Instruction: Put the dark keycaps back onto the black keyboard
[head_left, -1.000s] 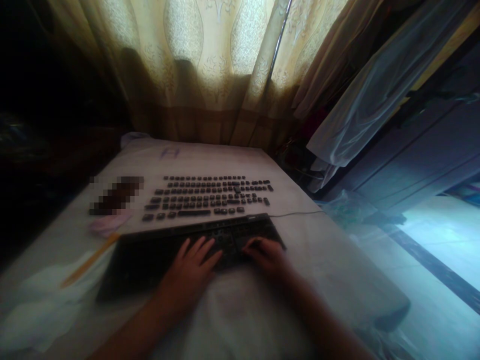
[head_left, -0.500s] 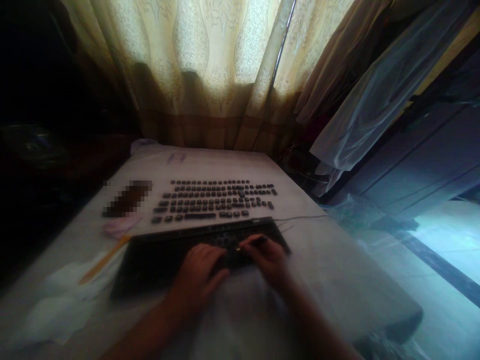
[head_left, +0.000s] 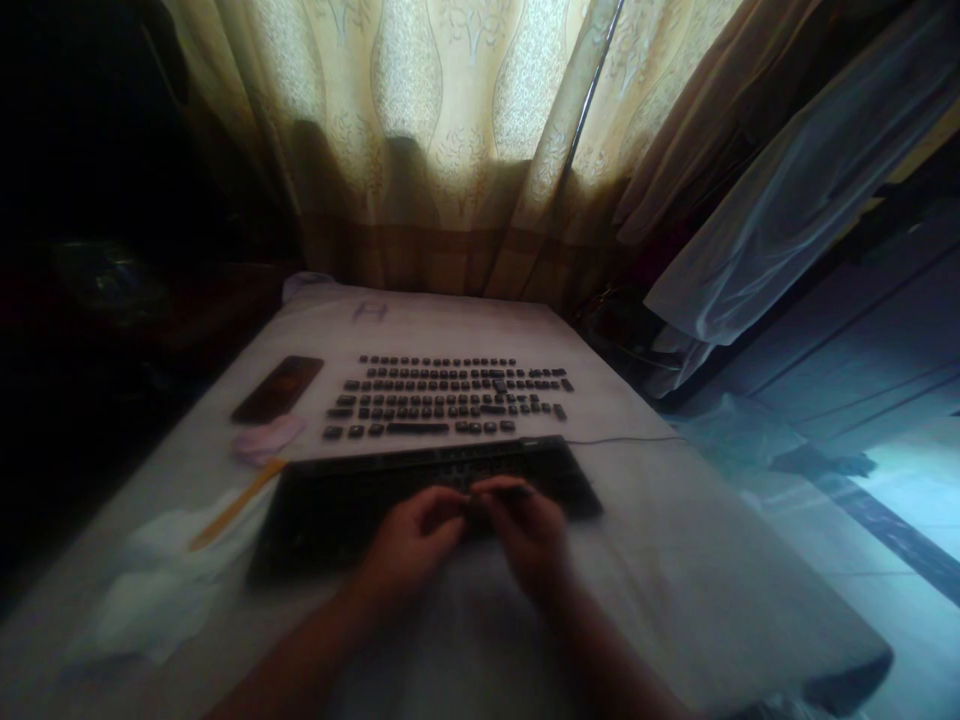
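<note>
A black keyboard [head_left: 330, 520] lies at a slant on the pale cloth. Its key area looks stripped of caps, though blur hides the detail. Over its right half, my left hand [head_left: 420, 530] is closed, thumb and fingertips pinched together. My right hand [head_left: 525, 525] meets it there, its fingers closed around a slim dark object [head_left: 517, 490] that shows only in part. The fingertips of both hands touch or nearly touch, and what lies between them is too small and blurred to name. Behind the keyboard, loose black keycaps [head_left: 418, 428] are laid out in rows.
A dark phone [head_left: 277, 390] lies at left beside a pink cloth [head_left: 268, 440]. An orange-yellow strip [head_left: 236, 508] rests on crumpled white material [head_left: 161, 570]. The keyboard's cable [head_left: 622, 440] runs right over the table edge. Patterned curtains [head_left: 465, 150] hang behind the table.
My left hand has moved in to meet the right one, its spread fingers now pinched together. The whole view has shifted slightly, so things on the table appear farther right.
</note>
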